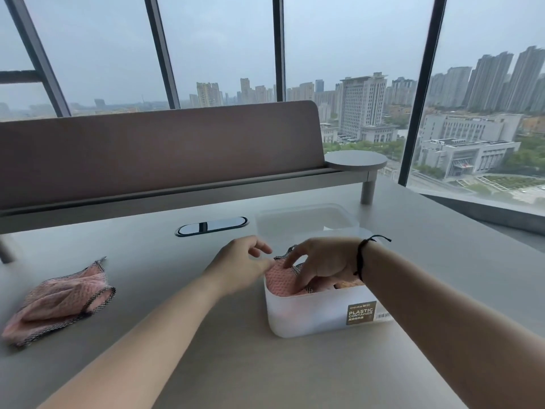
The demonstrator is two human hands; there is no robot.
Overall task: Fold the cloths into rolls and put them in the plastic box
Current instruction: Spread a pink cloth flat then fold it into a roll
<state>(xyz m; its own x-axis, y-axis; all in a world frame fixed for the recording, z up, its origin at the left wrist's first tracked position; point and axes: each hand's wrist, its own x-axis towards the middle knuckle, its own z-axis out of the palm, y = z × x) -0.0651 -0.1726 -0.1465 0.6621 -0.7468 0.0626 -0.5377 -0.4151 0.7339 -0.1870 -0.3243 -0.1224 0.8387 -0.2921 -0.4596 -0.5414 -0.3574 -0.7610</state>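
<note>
A white plastic box [312, 314] stands on the grey table, right of centre, with a brown label on its front. A pink rolled cloth [280, 280] with a dark checked edge lies in its left part. My right hand [321, 262] reaches into the box, its fingers pressing down on that cloth. At the box's left rim my left hand [240, 262] hovers with loosely curled fingers, the thumb near the cloth, holding nothing that I can see. Another pink cloth [59, 302] lies crumpled on the table at the far left.
The box's clear lid [303, 219] lies just behind the box. A dark oval cable port [211, 226] sits in the table [224, 364] at mid-back. Behind it stands a brown divider panel [153, 152] with a round grey shelf [355, 160]. Windows are beyond.
</note>
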